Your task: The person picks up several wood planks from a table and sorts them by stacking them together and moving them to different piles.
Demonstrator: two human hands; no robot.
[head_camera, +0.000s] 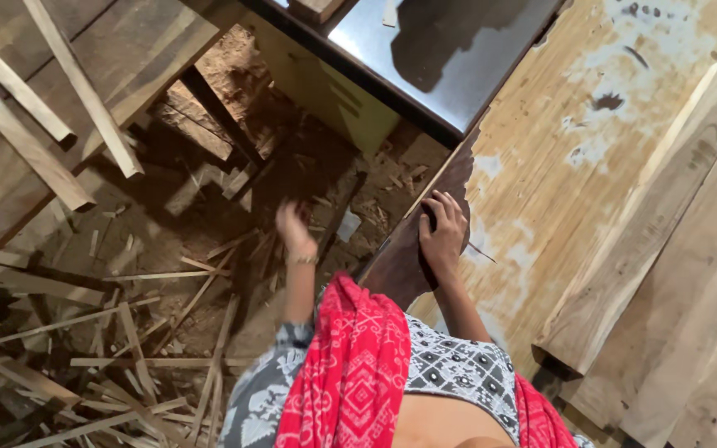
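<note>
Blurred left hand [295,230], perhaps empty

— Red scarf [350,365] with a pale geometric print; grey blouse [458,369] patterned in black and white diamonds.
— Pale tan surface [558,191], blotched white, with a few dark stains; dark brown along its near edge.
— Glossy black top on the machine [450,58], yellow-green below.
— Light beige wood strips [85,91]; brown dusty floor [168,224].
— Gold-coloured bangle [301,260].
</note>
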